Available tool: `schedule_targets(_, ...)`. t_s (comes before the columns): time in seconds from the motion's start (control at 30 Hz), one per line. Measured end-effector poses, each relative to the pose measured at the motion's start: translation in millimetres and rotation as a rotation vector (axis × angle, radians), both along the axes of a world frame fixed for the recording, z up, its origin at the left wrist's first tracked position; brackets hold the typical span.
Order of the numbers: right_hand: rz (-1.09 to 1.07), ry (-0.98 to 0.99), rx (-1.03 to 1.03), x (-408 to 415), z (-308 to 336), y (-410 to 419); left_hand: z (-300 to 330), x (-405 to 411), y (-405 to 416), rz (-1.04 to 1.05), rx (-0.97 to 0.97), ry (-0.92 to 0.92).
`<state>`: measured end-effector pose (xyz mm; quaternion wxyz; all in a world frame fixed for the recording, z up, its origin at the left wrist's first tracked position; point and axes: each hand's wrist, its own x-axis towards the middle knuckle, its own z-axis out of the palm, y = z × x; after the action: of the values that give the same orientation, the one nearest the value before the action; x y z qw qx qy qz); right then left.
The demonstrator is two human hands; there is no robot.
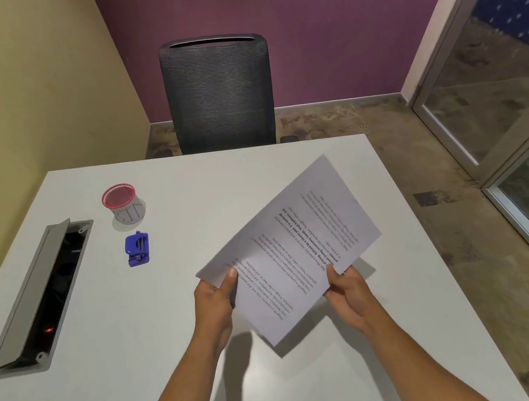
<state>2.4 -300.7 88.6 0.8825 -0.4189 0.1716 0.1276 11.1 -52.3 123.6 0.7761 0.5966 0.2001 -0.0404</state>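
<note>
I hold a printed white sheet of paper above the white table, tilted so its text runs sideways. My left hand pinches the sheet's near left corner, thumb on top. My right hand grips the sheet's lower right edge, thumb on the printed side. A second paper edge seems to show under the top sheet at the left corner; whether it is a separate sheet I cannot tell. The sheet casts a shadow on the table below it.
A blue hole punch lies left of the paper. Behind it stands a small cup with a red rim. An open cable hatch is set into the table's left side. A dark mesh chair stands at the far edge. A glass door is at right.
</note>
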Motion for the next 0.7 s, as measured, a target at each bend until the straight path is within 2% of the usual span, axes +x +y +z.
schedule_targets(0.23, -0.055, -0.047, -0.304, 9.8, 8.6, -2.5, -8.4, -9.4, -3.7, 0.015, -0.014, 0.034)
schedule_targets(0.43, 0.036, -0.130, -0.578, 12.6, 22.6, -10.5, -20.8, -12.8, 19.0, 0.050, 0.042, 0.057)
schedule_targets(0.7, 0.238, -0.245, -0.807, 16.9, 40.1, -4.0, -7.5, 4.3, 26.1, -0.254, 0.285, 0.004)
